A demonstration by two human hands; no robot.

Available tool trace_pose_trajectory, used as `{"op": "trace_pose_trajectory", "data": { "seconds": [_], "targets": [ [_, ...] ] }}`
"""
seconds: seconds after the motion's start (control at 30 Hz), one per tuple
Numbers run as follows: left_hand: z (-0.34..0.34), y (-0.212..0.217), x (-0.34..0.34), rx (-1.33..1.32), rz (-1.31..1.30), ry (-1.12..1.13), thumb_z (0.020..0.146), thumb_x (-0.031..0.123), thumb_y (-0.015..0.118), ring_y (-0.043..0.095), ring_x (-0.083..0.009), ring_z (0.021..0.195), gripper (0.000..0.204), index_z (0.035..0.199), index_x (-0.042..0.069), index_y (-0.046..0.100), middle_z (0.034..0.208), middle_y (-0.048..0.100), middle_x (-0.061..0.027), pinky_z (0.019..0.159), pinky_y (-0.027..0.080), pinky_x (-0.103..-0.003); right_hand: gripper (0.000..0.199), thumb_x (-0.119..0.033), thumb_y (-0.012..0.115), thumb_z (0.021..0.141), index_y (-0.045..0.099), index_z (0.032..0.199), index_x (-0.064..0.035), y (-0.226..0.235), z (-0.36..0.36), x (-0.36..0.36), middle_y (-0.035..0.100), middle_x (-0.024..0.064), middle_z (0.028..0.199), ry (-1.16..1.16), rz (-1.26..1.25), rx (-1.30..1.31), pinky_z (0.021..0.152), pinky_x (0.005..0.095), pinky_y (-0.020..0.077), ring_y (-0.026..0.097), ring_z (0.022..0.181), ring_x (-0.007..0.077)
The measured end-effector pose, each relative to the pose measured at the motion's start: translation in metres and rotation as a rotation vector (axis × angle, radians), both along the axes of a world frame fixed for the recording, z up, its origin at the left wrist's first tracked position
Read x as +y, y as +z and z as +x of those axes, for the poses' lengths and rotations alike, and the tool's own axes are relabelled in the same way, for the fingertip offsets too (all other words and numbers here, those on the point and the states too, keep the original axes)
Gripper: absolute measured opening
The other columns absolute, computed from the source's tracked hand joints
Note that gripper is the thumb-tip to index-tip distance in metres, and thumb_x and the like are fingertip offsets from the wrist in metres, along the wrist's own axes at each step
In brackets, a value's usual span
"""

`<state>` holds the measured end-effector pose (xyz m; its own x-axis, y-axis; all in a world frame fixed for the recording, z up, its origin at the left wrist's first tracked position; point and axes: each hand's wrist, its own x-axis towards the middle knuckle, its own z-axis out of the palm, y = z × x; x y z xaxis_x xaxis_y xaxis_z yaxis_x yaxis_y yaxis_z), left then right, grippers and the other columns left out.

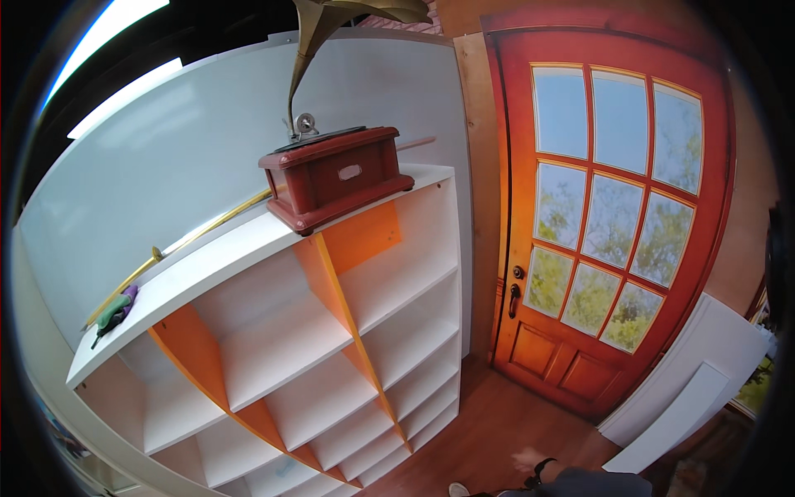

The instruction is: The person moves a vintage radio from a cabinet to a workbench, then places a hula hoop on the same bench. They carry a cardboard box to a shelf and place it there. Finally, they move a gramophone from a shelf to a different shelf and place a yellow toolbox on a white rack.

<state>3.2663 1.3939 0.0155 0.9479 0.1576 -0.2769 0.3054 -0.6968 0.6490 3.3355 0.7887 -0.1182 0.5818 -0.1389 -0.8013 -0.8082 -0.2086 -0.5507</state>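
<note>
My right hand (527, 458) hangs low at the bottom of the view, over the brown wood floor (489, 422). A dark band circles its wrist, and a dark sleeve covers the arm. Small and a little blurred, the fingers look stretched out with nothing in them. The hand is between a white shelf unit (281, 352) with orange uprights on its left and white panels (675, 418) on its right, touching neither. My left hand is out of view.
A red-brown gramophone (339, 174) with a brass horn (319, 33) stands on the shelf unit. Left of it lie a gold rod (199, 232) and a green and purple cloth-like bundle (114, 313). An orange-red door (609, 199) with glass panes stands at the right.
</note>
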Motion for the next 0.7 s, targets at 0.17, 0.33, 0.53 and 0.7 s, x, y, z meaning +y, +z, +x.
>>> {"op": "trace_pose_trajectory", "data": {
  "seconds": [0.17,0.33,0.53,0.7],
  "targets": [
    [0.037,0.123,-0.002,-0.347,0.046,0.043,0.092,0.025,0.067,0.07,-0.0392,0.096,0.034,0.113,-0.002,0.068,0.103,0.073,-0.0233,0.084,0.056,-0.043,0.027,-0.024,0.062,0.099,0.069,0.095,0.0006,0.123,0.137,0.07,0.071,0.0073,0.079,0.024,-0.09,-0.676,0.062,0.0328,0.0531,0.068,0.069,0.0172],
    [0.101,0.279,-0.037,-0.767,0.158,0.054,0.086,0.012,0.073,0.07,-0.0375,0.098,0.03,0.113,0.0,0.068,0.104,0.073,-0.0185,0.086,0.055,-0.043,0.028,-0.023,0.061,0.102,0.066,0.112,0.0031,0.317,0.271,0.115,0.074,0.0094,0.089,0.073,-0.055,-1.273,0.078,0.0306,0.0549,0.07,0.083,0.0166],
    [0.178,0.452,-0.101,-1.244,0.325,-0.06,0.085,0.004,0.071,0.069,-0.0359,0.101,0.034,0.118,0.0,0.064,0.108,0.07,-0.0181,0.088,0.054,-0.04,0.035,-0.024,0.064,0.101,0.061,0.124,0.0033,0.549,0.332,0.161,0.072,0.013,0.107,0.087,-0.065,-1.757,0.086,0.0296,0.054,0.07,0.098,0.0179],
    [0.254,0.528,-0.122,-1.488,0.572,-0.012,0.085,0.013,0.076,0.064,-0.0367,0.109,0.053,0.133,0.0,0.056,0.119,0.065,-0.0202,0.09,0.052,-0.042,0.051,-0.028,0.067,0.099,0.052,0.137,0.0018,0.646,0.38,0.172,0.065,0.0208,0.128,0.112,-0.326,-2.081,0.101,0.0387,0.0492,0.064,0.118,0.0293]
  ]
}}
